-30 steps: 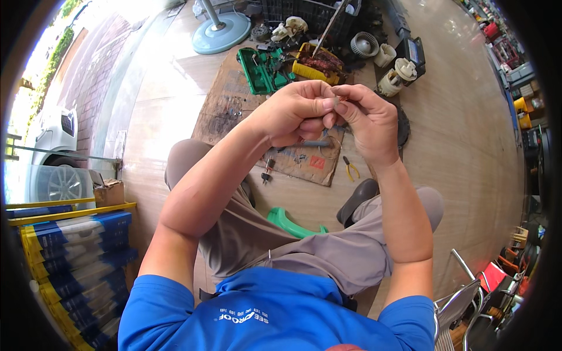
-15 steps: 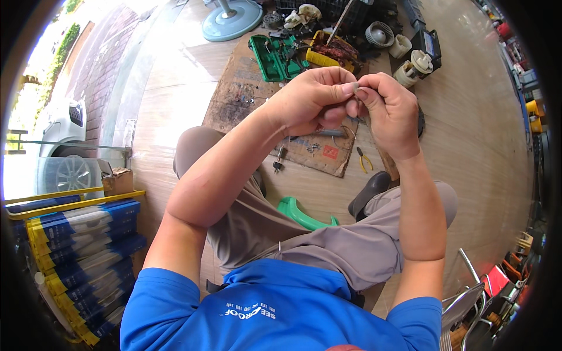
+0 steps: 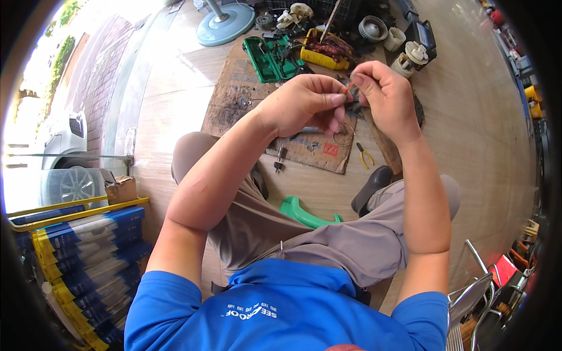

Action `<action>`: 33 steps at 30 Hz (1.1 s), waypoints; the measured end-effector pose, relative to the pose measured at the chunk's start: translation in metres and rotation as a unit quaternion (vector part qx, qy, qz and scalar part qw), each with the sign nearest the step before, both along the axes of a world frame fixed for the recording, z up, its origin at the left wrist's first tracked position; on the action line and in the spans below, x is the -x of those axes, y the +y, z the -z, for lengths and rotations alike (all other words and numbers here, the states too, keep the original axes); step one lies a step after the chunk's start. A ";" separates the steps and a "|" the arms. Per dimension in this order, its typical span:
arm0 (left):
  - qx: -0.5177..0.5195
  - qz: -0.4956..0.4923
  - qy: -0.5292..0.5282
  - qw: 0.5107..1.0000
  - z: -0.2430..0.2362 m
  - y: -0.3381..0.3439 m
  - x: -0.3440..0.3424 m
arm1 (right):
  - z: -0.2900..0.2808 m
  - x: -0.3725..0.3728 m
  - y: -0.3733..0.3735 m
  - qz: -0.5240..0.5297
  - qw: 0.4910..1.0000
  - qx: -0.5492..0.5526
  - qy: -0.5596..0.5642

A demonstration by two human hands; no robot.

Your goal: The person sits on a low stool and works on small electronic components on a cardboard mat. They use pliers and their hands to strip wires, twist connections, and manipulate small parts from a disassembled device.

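Note:
My left hand [image 3: 304, 105] and my right hand [image 3: 385, 100] are raised close together above a cardboard sheet [image 3: 231, 102]. Between their fingertips runs a short, thin orange wire [image 3: 348, 89]. The left thumb and forefinger pinch its lower end, while the right thumb and forefinger pinch the upper one. How far it runs inside the fingers is hidden. Under the hands, a thin loop of wire [image 3: 349, 136] and a grey tool handle [image 3: 305, 134], partly covered, lie on the cardboard.
Beyond my hands are an open green tool case [image 3: 260, 61], a yellow bin [image 3: 322, 58] of reddish wire, a white fan wheel [image 3: 373, 28] and a white pump-like part [image 3: 410, 58]. Yellow-handled pliers [image 3: 365, 157] and a green plastic stool [image 3: 307, 213] are nearer me.
My hands have drawn slightly apart at the fingertips, and the orange wire now shows between them. The whole view has shifted a little.

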State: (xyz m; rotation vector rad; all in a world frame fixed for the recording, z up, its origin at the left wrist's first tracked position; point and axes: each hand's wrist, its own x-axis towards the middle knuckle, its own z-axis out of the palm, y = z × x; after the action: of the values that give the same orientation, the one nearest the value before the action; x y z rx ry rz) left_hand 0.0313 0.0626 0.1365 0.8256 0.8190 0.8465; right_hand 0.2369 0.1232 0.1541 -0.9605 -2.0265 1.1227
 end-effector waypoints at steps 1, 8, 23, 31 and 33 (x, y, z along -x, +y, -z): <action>-0.001 -0.031 -0.039 0.999 0.002 0.001 0.001 | 0.003 0.003 0.000 0.001 0.997 0.029 0.072; -0.036 -0.212 -0.214 0.953 0.018 0.018 0.016 | 0.055 0.028 -0.020 -0.105 0.857 0.411 0.293; -0.037 -0.318 -0.105 0.941 0.012 0.011 -0.002 | 0.027 0.033 -0.032 -0.007 0.979 0.195 0.060; 0.041 -0.216 -0.052 0.974 0.019 0.008 0.006 | 0.024 0.021 -0.023 -0.088 0.912 -0.396 -0.063; 0.058 -0.196 -0.021 0.979 0.021 0.007 0.005 | 0.021 0.019 -0.024 -0.086 0.899 -0.426 -0.056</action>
State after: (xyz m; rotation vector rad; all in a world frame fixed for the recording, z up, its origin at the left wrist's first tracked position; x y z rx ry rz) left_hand 0.0260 0.0698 0.1156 0.5467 1.0012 1.1464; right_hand 0.2174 0.0990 0.1331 -0.3916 -2.3767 0.1591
